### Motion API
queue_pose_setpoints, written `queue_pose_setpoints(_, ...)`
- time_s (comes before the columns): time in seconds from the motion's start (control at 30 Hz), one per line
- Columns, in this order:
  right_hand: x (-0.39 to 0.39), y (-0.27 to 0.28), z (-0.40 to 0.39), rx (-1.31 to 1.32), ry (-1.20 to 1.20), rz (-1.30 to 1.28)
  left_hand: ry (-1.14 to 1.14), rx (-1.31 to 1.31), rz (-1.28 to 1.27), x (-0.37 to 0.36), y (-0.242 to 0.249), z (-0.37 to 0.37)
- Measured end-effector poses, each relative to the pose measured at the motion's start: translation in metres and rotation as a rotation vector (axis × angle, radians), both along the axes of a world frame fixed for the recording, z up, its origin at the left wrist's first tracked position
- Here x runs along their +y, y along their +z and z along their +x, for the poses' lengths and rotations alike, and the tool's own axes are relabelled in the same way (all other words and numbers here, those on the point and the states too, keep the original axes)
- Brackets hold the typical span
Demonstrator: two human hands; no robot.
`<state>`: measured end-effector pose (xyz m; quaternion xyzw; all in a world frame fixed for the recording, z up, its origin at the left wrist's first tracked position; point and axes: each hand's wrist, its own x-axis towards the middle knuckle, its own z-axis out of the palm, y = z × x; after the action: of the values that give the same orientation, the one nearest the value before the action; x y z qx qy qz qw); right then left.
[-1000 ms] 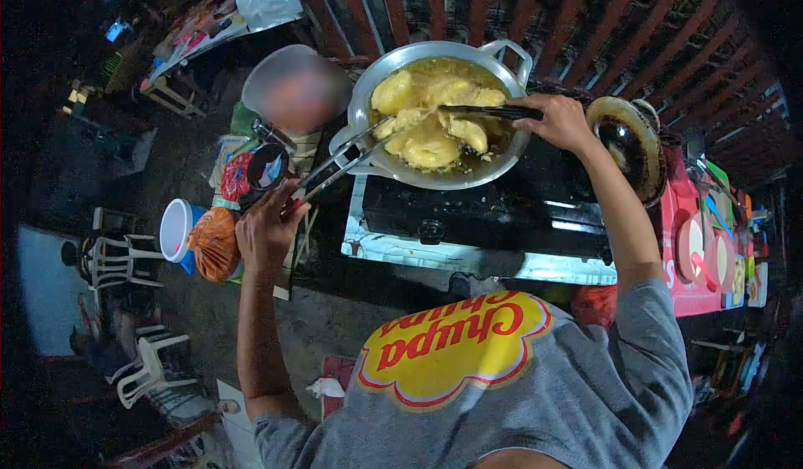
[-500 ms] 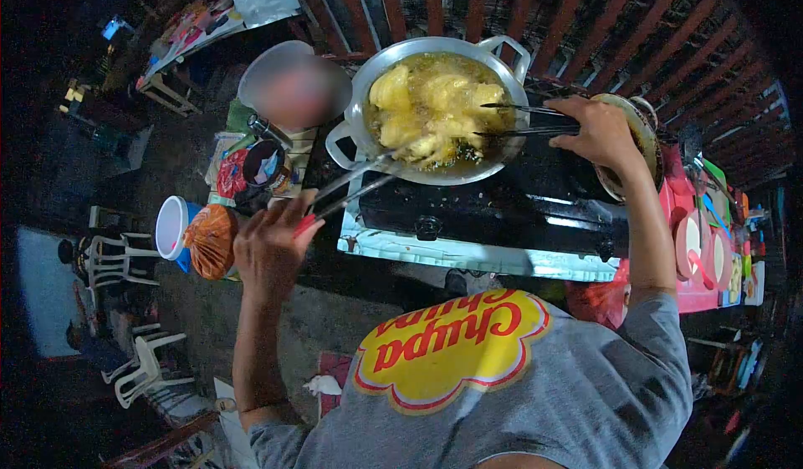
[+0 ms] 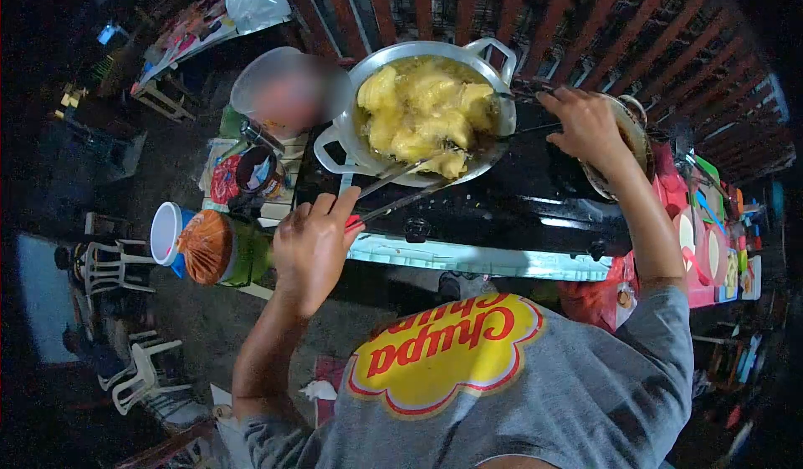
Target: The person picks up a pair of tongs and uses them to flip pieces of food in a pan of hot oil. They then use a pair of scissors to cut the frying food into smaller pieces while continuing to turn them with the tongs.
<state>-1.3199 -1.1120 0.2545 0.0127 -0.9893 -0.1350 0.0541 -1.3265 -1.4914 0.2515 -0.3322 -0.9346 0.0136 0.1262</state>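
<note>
A two-handled metal pan [image 3: 341, 147] holds bubbling oil and several yellow battered pieces [image 3: 427, 126]. My left hand [image 3: 314, 243] is closed around metal tongs [image 3: 400, 204] with red grips, just left of the pan's near side. Their tips reach over the near rim, one on each side of a battered piece [image 3: 452, 164]. On the right, my right hand [image 3: 585, 130] is closed on dark tongs [image 3: 533, 129]. These point left across the rim to the pieces at the right side of the oil.
The pan sits on a black stove [image 3: 477, 210]. Right of it, another pan [image 3: 631, 138] lies partly behind my right wrist. A blurred bowl [image 3: 288, 92] stands at the left. Beyond are wooden slats [image 3: 535, 17], and pink items [image 3: 703, 247] lie far right. An orange-covered container [image 3: 207, 247] stands lower left.
My left hand has moved right and closer to the pan, its tongs reaching farther in around a piece by the near rim. My right hand stays near the right rim with its tongs.
</note>
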Motion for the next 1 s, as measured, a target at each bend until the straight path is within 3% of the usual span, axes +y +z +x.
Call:
queue_pose_setpoints(0.13,-0.010,-0.020,-0.009,0.006,0.064,0.073,0.043,-0.149,0.037,0.003,0.000,-0.003)
queue_pose_setpoints(0.47,0.001,-0.050,-0.015,0.112,0.156,0.058,0.084,-0.196,0.140,-0.013,-0.005,-0.003)
queue_pose_setpoints(0.6,0.003,-0.042,-0.009,0.093,0.157,0.028,0.040,-0.142,0.250,-0.025,-0.004,-0.013)
queue_pose_setpoints(0.77,0.002,-0.032,-0.007,0.107,0.167,-0.015,0.047,-0.117,0.190,0.011,0.009,-0.028)
queue_pose_setpoints(1.0,-0.003,-0.019,-0.008,0.088,0.114,-0.097,-0.007,0.048,0.096,0.048,-0.010,-0.056)
